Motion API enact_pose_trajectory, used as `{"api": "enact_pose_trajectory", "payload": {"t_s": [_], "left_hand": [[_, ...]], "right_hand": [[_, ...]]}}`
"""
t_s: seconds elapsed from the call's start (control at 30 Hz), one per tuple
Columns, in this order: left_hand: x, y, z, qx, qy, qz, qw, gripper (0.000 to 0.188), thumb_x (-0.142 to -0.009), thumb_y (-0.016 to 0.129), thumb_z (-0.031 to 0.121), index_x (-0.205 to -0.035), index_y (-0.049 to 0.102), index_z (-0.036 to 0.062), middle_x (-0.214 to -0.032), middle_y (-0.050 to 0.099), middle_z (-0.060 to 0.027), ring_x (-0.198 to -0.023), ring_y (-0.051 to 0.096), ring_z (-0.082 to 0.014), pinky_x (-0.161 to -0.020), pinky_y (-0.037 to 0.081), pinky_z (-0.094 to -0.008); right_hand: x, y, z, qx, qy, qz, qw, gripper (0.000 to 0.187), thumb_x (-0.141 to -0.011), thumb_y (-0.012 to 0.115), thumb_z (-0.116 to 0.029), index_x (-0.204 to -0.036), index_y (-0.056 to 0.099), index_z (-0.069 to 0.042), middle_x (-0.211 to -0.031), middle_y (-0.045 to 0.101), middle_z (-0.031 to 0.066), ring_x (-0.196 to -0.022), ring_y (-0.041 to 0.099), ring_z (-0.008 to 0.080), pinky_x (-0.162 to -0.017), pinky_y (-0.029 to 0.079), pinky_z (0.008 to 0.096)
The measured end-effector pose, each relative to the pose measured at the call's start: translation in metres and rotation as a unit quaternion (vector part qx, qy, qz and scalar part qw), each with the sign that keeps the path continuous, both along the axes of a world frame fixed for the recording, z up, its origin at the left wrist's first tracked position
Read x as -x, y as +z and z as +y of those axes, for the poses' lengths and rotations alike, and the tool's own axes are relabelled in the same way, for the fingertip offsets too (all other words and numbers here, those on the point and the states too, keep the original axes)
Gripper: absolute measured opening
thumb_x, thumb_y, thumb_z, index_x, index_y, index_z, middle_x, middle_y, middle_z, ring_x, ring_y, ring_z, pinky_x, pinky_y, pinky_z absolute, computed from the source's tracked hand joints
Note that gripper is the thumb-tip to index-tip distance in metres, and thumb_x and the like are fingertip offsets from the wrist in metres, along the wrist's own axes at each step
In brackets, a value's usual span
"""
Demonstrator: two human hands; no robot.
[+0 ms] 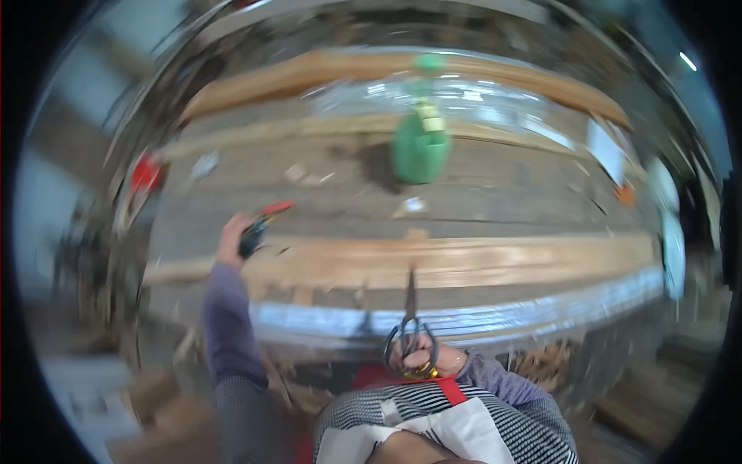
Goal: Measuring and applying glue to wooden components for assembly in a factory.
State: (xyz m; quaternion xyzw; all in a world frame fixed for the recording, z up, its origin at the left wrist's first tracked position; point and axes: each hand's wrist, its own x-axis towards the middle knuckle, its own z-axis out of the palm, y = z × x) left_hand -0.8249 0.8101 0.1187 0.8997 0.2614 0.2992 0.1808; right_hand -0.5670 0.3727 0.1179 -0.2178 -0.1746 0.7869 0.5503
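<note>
My right hand [417, 356] is close to my body, closed around the handles of black-handled scissors [411, 298]. Their dark blades point away from me, over the near edge of the wooden workbench [495, 209]. Farther out to the left, my left hand [230, 241] grips a dark hand tool with a red and yellow end [253, 234]; motion blur hides its exact kind. Just to the right of that hand lies a long pale wooden board [464, 261]. Clear plastic wrap [495, 317] runs along the bench's near edge.
A green plastic bottle [421, 151] stands beyond the board. At the back lies a long brown wooden piece [309, 71] beside more clear plastic. A red object [147, 172] sits at the left end, a white sheet [605, 152] and an orange scrap [624, 194] at the right.
</note>
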Motion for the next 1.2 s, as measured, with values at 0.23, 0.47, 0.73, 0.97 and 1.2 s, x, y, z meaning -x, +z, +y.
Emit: {"api": "enact_pose_trajectory", "payload": {"t_s": [0.23,0.47,0.73,0.97,1.2], "left_hand": [[0.119,0.152,-0.229,0.405,0.145,0.007,0.903,0.007,-0.084,0.064,0.008,-0.085,0.061,0.0017,-0.082,0.058,-0.0013,-0.081,0.056,-0.0094,-0.074,0.046,-0.0264],[0.224,0.143,-0.386,0.452,0.150,-0.070,0.877,0.012,-0.082,0.068,0.005,-0.092,0.063,0.0016,-0.084,0.064,-0.0073,-0.081,0.063,-0.0184,-0.077,0.049,-0.0308],[0.379,0.076,-0.475,0.463,0.179,-0.112,0.861,0.015,-0.078,0.066,0.006,-0.093,0.065,0.0020,-0.085,0.063,-0.0116,-0.080,0.064,-0.0276,-0.073,0.051,-0.0345],[0.496,0.044,-0.508,0.495,0.195,-0.172,0.829,0.018,-0.077,0.066,0.008,-0.093,0.062,0.0021,-0.082,0.060,-0.0129,-0.076,0.061,-0.0307,-0.069,0.049,-0.0372],[0.536,-0.060,-0.511,0.466,0.288,-0.248,0.799,0.016,-0.075,0.066,0.009,-0.089,0.062,0.0018,-0.081,0.059,-0.0126,-0.075,0.061,-0.0297,-0.068,0.049,-0.0368]], "right_hand": [[0.040,0.033,0.055,0.093,0.139,-0.041,0.985,0.022,-0.074,0.072,-0.016,-0.087,0.059,-0.005,-0.090,0.059,0.0080,-0.094,0.058,0.0235,-0.089,0.048,0.0364],[0.192,0.002,0.119,0.050,0.361,-0.022,0.931,0.023,-0.076,0.071,-0.009,-0.096,0.062,-0.003,-0.091,0.061,0.0043,-0.090,0.059,0.0172,-0.081,0.046,0.0293],[0.360,-0.019,0.105,0.018,0.522,-0.340,0.782,0.025,-0.075,0.071,-0.011,-0.097,0.062,-0.003,-0.091,0.061,0.0036,-0.079,0.057,0.0133,-0.078,0.046,0.0257],[0.487,-0.080,0.132,0.003,0.520,-0.264,0.812,0.026,-0.076,0.071,-0.012,-0.099,0.061,-0.005,-0.098,0.063,0.0046,-0.090,0.060,0.0153,-0.082,0.047,0.0261],[0.544,-0.146,0.103,0.249,0.566,-0.188,0.763,0.029,-0.076,0.071,-0.014,-0.102,0.060,-0.007,-0.106,0.062,0.0073,-0.101,0.061,0.0188,-0.084,0.053,0.0318]]}}
